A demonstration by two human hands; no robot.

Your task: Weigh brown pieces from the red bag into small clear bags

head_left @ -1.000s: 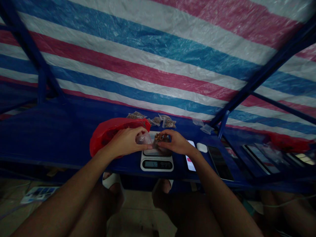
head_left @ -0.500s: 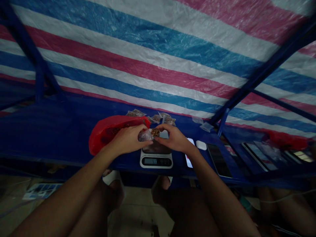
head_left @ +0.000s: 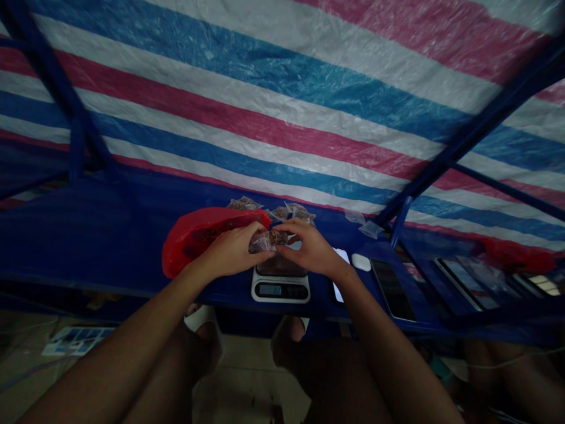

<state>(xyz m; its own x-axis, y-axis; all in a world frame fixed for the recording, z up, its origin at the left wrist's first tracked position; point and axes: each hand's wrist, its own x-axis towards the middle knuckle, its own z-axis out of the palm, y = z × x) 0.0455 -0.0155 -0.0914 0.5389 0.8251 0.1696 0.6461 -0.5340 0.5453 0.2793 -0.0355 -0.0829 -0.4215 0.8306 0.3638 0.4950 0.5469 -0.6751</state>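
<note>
My left hand (head_left: pixel 232 250) pinches a small clear plastic bag (head_left: pixel 261 242) just above a white digital kitchen scale (head_left: pixel 280 284). My right hand (head_left: pixel 309 247) is closed on a clump of brown dried bits (head_left: pixel 278 237) held at the mouth of that bag. Both hands meet over the scale's platform. A red plastic bag (head_left: pixel 196 235) lies open on the blue shelf just left of my left hand.
Several small filled clear packets (head_left: pixel 282 211) lie behind the scale. Two empty clear bags (head_left: pixel 362 224) sit further right. A phone (head_left: pixel 339 277), a small white case (head_left: pixel 361 262) and a dark phone (head_left: pixel 391 288) lie right of the scale. A striped tarp hangs behind.
My right hand lifted the brown bits off the scale's platform and brought them up to the clear bag held in my left hand. The scale's platform now shows bare.
</note>
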